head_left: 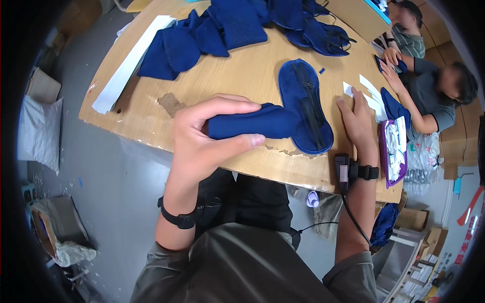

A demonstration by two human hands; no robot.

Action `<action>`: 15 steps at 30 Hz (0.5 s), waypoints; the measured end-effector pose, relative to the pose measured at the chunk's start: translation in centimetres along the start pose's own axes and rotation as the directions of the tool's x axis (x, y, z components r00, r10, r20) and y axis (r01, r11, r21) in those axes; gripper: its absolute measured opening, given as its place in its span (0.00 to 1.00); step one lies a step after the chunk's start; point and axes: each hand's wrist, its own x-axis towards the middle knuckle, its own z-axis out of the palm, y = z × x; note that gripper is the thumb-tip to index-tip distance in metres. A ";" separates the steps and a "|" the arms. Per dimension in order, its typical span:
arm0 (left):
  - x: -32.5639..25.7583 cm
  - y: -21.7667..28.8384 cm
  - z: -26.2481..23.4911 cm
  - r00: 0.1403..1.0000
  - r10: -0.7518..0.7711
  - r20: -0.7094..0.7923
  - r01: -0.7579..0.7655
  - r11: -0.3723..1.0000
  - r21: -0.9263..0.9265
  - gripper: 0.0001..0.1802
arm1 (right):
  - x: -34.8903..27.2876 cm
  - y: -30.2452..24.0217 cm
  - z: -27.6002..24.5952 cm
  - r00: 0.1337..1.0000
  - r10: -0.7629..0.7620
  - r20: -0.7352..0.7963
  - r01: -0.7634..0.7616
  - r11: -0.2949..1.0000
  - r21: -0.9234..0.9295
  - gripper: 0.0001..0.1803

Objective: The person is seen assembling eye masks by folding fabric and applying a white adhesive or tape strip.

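Observation:
My left hand (197,129) is closed around a dark blue cloth pouch (247,122), thumb below and fingers above, holding it over the near side of the wooden table. Just right of it lies a blue sleep mask (291,81), its black straps (314,103) bunched on top; the pouch's right end overlaps the mask in this view. My right hand (359,126) rests at the table's right side with its fingers stretched out and nothing gripped. Its fingertips are at some white paper strips (373,96). A small device with a cable is strapped to the right wrist.
More blue pouches (202,38) and sleep masks (321,38) lie along the far side. A stack of long white strips (132,65) lies at the left edge. A purple basket (388,161) of white slips stands at right, near two people, one handling blue cloth.

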 end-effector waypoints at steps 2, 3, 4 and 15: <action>0.0 -0.1 -0.2 0.996 0.040 0.082 -0.043 0.998 0.037 0.20 | -0.3 0.0 -0.1 0.997 -0.060 -0.054 0.061 0.998 0.016 0.34; 0.0 -0.2 -0.3 0.996 0.040 0.078 -0.043 0.998 0.035 0.20 | -0.3 -0.2 -0.5 0.999 -0.019 -0.036 0.021 0.998 0.064 0.34; -0.2 -0.3 -0.4 0.997 0.053 0.065 -0.055 0.998 0.037 0.20 | -0.2 -0.7 -0.8 0.999 -0.021 -0.036 0.023 0.998 0.061 0.34; -0.3 -0.4 -0.1 0.990 0.116 0.075 -0.125 0.983 0.134 0.20 | -0.5 -1.2 -0.2 0.979 0.055 -0.196 -0.060 0.998 -0.023 0.34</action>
